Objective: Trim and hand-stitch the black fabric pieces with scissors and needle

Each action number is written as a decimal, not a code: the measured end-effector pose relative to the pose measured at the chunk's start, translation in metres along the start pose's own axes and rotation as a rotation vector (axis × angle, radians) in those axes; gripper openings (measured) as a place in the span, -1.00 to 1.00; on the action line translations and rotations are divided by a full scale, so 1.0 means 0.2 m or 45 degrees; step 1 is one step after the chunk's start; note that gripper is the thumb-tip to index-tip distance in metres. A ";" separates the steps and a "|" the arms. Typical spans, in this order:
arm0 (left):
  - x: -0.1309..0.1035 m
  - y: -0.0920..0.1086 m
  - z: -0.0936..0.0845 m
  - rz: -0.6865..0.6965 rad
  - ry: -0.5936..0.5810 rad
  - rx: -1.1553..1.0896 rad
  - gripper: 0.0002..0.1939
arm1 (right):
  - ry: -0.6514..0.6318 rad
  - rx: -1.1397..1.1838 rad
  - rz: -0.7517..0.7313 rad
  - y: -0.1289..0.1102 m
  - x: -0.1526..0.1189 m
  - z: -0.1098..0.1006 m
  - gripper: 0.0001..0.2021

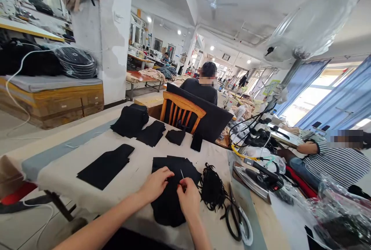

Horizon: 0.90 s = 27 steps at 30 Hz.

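Note:
On the cloth-covered table lies a stack of cut black fabric pieces (166, 207), with both my hands over it. My left hand (158, 182) has its fingers pinched together at the fabric; whatever is between the fingertips is hidden against the black. Close beside it, my right hand (189, 196) is closed on a thin, pale, pointed tool (181, 173) whose tip sticks up past the fingers. A bundle of black fabric strips (213, 188) lies right of the stack. Large scissors (236, 215) rest near it, one handle black and one whitish.
Further black pieces (106, 167) and a folded black pile (130, 120) are on the table's left and back. A black phone (196, 142) lies at the back edge. An iron (257, 178) with cords stands right. A wooden chair (182, 111) and two people are beyond.

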<state>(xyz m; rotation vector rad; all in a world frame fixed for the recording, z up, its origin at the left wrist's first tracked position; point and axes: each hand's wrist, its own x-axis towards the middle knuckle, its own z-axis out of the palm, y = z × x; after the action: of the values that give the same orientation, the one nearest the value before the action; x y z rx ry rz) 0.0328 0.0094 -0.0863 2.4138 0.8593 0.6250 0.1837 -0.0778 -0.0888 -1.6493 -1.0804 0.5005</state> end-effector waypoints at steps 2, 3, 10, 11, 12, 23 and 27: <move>0.02 0.01 -0.03 0.111 -0.023 0.008 -0.77 | 0.029 0.046 0.002 0.02 -0.02 -0.02 -0.94; 0.03 0.02 -0.04 0.163 -0.041 0.005 -0.78 | 0.041 0.078 0.014 0.03 -0.03 -0.04 -0.91; 0.18 0.07 -0.05 0.326 -0.191 -0.169 -0.74 | 0.151 0.353 0.170 0.17 -0.06 -0.26 -0.57; 0.21 0.08 -0.05 0.318 -0.202 -0.216 -0.77 | 0.159 0.384 0.177 0.17 -0.07 -0.28 -0.56; 0.23 0.09 -0.06 0.296 -0.207 -0.267 -0.80 | 0.165 0.409 0.181 0.17 -0.07 -0.30 -0.56; 0.34 0.24 -0.20 -0.409 -0.108 -0.970 -0.62 | 0.128 -0.024 -0.405 -0.24 -0.01 -0.23 -0.86; 0.26 0.22 -0.29 -0.447 -0.183 -1.134 -0.73 | 0.031 -0.156 -0.424 -0.29 0.06 -0.14 -0.79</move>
<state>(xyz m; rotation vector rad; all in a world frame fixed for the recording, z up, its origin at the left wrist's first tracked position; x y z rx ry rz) 0.0555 0.0310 -0.0023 1.4485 0.7089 0.5313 0.1868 -0.0804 -0.0238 -1.5337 -1.3579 0.1994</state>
